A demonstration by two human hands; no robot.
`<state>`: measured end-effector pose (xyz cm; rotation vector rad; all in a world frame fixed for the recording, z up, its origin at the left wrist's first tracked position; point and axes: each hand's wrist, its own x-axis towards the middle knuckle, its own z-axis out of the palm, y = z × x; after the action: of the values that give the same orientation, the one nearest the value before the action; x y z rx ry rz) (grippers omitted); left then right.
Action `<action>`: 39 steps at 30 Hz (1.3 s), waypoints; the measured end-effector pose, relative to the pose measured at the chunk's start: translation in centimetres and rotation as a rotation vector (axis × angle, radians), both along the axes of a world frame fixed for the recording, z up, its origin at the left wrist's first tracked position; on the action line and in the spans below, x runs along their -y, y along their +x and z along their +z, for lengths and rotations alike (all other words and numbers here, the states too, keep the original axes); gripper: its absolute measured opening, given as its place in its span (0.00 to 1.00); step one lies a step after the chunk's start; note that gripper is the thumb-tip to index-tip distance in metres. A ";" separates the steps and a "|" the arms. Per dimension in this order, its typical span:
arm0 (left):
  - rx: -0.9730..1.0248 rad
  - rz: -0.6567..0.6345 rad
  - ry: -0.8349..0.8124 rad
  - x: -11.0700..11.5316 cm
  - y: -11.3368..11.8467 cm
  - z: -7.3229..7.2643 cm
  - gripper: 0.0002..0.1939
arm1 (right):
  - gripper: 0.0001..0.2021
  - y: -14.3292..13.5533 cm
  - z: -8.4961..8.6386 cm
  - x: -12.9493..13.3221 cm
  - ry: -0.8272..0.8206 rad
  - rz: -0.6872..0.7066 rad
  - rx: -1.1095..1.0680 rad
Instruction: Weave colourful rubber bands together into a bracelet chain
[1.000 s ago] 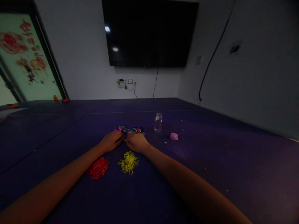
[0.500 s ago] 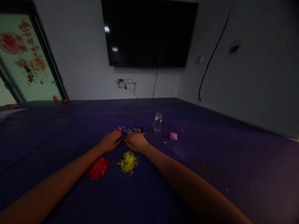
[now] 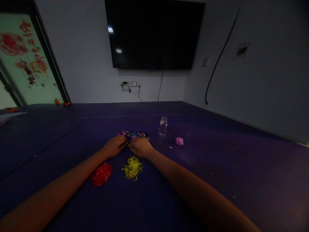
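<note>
A pile of multicoloured rubber bands (image 3: pixel 130 133) lies on the purple surface, partly covered by both hands. My left hand (image 3: pixel 115 145) is at the pile's near left edge, fingers curled in; what they hold is hidden. Beside it, my right hand (image 3: pixel 140 147) is closed at the near right edge, with a bit of yellow showing by its fingertips. Nearer to me lie a pile of yellow bands (image 3: pixel 132 168) and, to its left, a pile of red bands (image 3: pixel 101 174) close to my left forearm.
A clear bottle (image 3: pixel 163 127) stands upright right of the hands, with a small pink object (image 3: pixel 179 141) beyond it to the right. White scraps dot the purple surface (image 3: pixel 217 161). Orange items (image 3: pixel 67 103) lie far left. A television (image 3: pixel 155 35) hangs on the wall.
</note>
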<state>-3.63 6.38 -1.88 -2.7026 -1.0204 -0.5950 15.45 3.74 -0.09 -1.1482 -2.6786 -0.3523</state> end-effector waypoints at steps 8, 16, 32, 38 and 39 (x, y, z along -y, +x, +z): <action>0.008 -0.002 0.021 -0.1 0.0 -0.1 0.12 | 0.15 0.0 -0.2 -0.3 -0.011 0.007 -0.018; 0.008 -0.006 0.018 0.1 0.0 0.1 0.11 | 0.16 0.1 -0.1 -0.3 0.002 0.015 0.000; 0.006 0.003 0.031 0.0 0.0 -0.1 0.11 | 0.15 -0.1 -0.2 -0.2 -0.003 -0.002 -0.008; 0.017 -0.002 0.018 0.0 0.0 0.0 0.11 | 0.15 -0.1 -0.2 -0.3 -0.009 -0.014 -0.003; 0.017 -0.004 0.017 0.0 0.0 0.0 0.11 | 0.15 -0.1 -0.2 -0.2 -0.006 -0.011 -0.002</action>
<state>-3.59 6.36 -1.92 -2.6902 -1.0103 -0.6258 15.38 3.97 -0.27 -1.1650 -2.6742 -0.3444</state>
